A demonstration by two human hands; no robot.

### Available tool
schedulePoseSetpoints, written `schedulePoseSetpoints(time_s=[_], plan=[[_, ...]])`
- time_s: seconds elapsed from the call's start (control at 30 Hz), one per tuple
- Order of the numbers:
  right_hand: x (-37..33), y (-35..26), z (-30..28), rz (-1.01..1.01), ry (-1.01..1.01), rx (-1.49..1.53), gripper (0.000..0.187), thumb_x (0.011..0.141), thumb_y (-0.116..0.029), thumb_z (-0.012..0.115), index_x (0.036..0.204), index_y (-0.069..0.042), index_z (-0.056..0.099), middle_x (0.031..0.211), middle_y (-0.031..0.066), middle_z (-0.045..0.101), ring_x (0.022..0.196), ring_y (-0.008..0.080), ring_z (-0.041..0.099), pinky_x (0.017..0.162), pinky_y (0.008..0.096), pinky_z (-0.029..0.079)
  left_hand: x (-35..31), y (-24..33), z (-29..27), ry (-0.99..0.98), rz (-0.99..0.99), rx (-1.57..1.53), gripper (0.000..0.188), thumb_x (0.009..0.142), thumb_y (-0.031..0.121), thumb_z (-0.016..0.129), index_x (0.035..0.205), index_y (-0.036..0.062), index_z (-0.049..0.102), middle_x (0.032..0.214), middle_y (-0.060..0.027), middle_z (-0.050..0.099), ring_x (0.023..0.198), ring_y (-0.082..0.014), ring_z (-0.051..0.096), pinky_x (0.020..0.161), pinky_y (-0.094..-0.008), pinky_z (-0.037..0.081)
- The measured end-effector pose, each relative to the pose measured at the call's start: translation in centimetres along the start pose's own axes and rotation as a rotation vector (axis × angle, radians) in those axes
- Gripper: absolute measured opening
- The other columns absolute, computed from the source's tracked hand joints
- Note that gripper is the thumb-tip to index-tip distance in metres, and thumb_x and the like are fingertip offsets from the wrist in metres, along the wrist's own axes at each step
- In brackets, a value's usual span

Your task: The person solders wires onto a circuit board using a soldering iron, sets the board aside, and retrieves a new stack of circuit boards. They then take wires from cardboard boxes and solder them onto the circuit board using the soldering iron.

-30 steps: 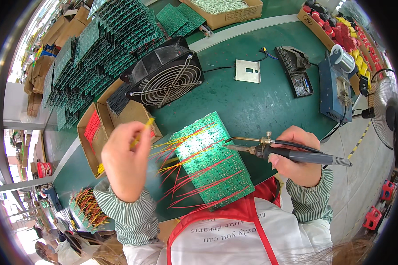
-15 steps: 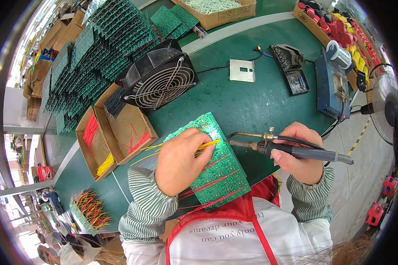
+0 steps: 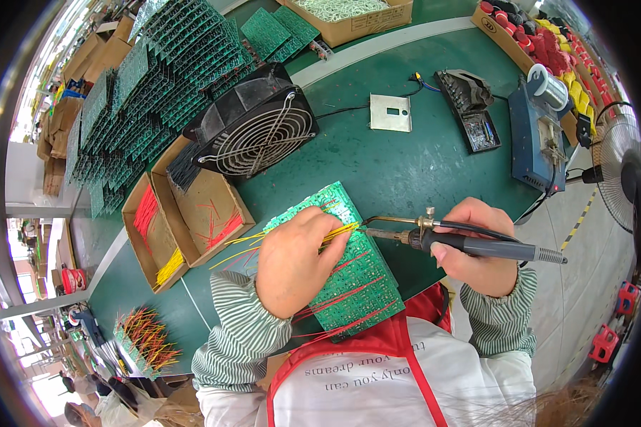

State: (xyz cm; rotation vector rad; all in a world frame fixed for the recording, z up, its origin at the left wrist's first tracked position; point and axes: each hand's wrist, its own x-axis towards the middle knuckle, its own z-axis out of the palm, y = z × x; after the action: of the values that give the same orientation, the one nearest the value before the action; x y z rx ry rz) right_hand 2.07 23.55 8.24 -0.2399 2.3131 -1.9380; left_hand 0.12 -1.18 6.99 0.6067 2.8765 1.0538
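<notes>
My left hand is closed on a bunch of yellow wires, their ends at the right edge of a green circuit board. Red wires run across the lower part of this board. In my right hand is a soldering iron with a thin brass tube beside its barrel. Its tip points left and meets the area of the wire ends at the board's edge; whether it touches them I cannot tell.
A black fan stands beyond the board. Left of it are cardboard trays of wires and stacked circuit boards. At the right sits a blue solder feeder with a wire spool. A wired board lies near left.
The soldering iron has shifted slightly left, bringing its tip closer to the yellow wire ends. My left hand has moved a little to the right with the wires.
</notes>
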Motion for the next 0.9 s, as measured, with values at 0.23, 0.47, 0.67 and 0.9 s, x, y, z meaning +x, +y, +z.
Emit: schedulePoseSetpoints(time_s=[0.23,0.47,0.67,0.9], plan=[[-0.4,-0.3,-0.6,-0.009,0.042,0.0,0.019,0.073,-0.01,0.071,0.082,0.0,0.058,0.066,0.0029,0.063,0.055,0.0057,0.057,0.051,0.0206,0.044,0.1,0.0,0.1,0.01,0.012,0.033,0.012,0.076,0.011,0.07,0.076,0.0014,0.062,0.072,-0.0095,0.057,0.062,-0.0252,0.057,0.055,-0.0344,0.046],[-1.0,-0.5,-0.5,-0.036,0.016,-0.01,0.018,0.073,-0.008,0.071,0.083,0.0,0.058,0.065,0.0031,0.063,0.055,0.0061,0.058,0.05,0.0207,0.044,-0.5,-0.9,-3.3,0.118,-0.02,0.177,0.01,0.077,0.009,0.069,0.08,0.0006,0.063,0.075,-0.0102,0.059,0.063,-0.0209,0.058,0.056,-0.0303,0.046],[-0.9,-0.6,0.5,-0.079,-0.018,-0.005,0.018,0.072,-0.008,0.072,0.082,-0.001,0.058,0.064,0.0029,0.062,0.054,0.0069,0.058,0.05,0.0212,0.044,-1.5,0.9,-5.7,0.111,-0.043,0.203,0.013,0.074,0.009,0.071,0.084,0.0047,0.063,0.078,-0.0093,0.06,0.068,-0.0254,0.061,0.059,-0.0348,0.049],[-0.4,-0.3,1.7,-0.051,-0.012,-0.031,0.018,0.071,-0.009,0.073,0.079,-0.002,0.059,0.064,0.003,0.062,0.053,0.0076,0.057,0.049,0.0228,0.044,-1.8,-1.0,-2.2,-0.042,-0.029,0.083,0.013,0.074,0.008,0.071,0.081,0.0005,0.063,0.078,-0.0102,0.057,0.069,-0.0256,0.058,0.061,-0.0341,0.046]])
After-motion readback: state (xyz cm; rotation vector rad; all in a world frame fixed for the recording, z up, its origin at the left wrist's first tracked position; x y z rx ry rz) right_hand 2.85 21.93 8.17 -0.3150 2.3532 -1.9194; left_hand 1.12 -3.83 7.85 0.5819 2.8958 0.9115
